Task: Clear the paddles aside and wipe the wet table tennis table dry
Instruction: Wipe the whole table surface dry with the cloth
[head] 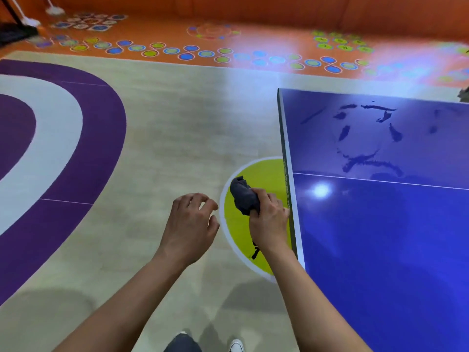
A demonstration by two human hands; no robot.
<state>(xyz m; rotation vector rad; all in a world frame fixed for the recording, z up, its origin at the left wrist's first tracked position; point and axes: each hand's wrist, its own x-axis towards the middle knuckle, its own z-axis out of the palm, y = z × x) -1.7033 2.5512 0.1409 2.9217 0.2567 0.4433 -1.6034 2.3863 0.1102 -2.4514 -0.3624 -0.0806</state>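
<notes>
A blue table tennis table (380,237) fills the right side, its end edge running down the middle of the view. Dark streaks of water (365,158) lie on its far half, beyond the white centre line. My right hand (269,219) is just left of the table's edge, over the floor, and grips a bunched dark grey cloth (243,196). My left hand (190,224) hovers beside it, fingers curled and apart, holding nothing. No paddles are in view.
The floor is pale wood with a yellow-green circle (253,174) under my hands and purple and white arcs (63,148) at left. An orange zone with coloured dots (190,52) lies beyond. Mops (33,21) stand at the far left. My shoe (237,345) shows below.
</notes>
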